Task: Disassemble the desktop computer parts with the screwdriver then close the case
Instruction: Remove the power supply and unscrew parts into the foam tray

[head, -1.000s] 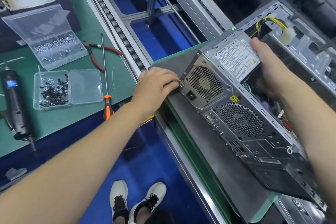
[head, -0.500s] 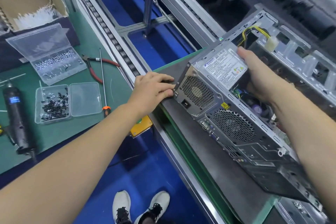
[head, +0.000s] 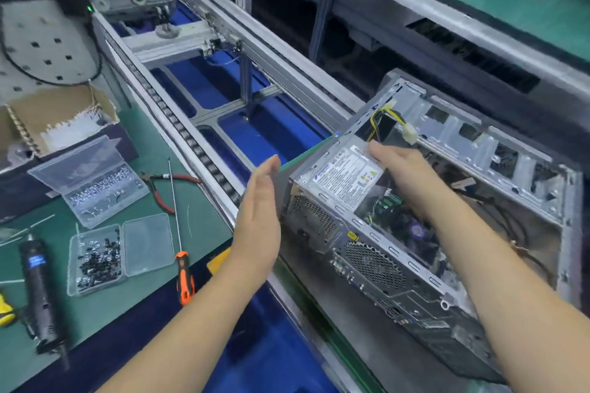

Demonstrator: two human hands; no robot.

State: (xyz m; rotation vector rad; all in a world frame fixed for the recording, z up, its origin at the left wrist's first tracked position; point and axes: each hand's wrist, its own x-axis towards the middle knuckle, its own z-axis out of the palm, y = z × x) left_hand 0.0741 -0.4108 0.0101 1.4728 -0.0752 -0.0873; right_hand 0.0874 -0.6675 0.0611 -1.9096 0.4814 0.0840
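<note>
An open desktop computer case (head: 479, 153) lies on its side on a grey board on the conveyor. Its silver power supply (head: 338, 182) with a white label sits at the near left corner, yellow-black cables (head: 383, 120) rising behind it. My left hand (head: 260, 214) is held flat, fingers straight, just left of the case's corner and apart from it. My right hand (head: 402, 169) rests with straight fingers on the top of the power supply, reaching into the case. The orange-handled screwdriver (head: 183, 274) lies on the green mat to the left.
On the green mat lie red-handled pliers (head: 166, 188), an open clear box of silver screws (head: 99, 188), a clear box of dark screws (head: 95, 260) and a black electric screwdriver (head: 40, 290). A cardboard box (head: 54, 115) stands behind. The conveyor rail (head: 191, 143) separates mat and case.
My left hand let go of the case's rear corner, opened flat and drew a little left. My right hand slid along the power supply top. The view rose and tilted.
</note>
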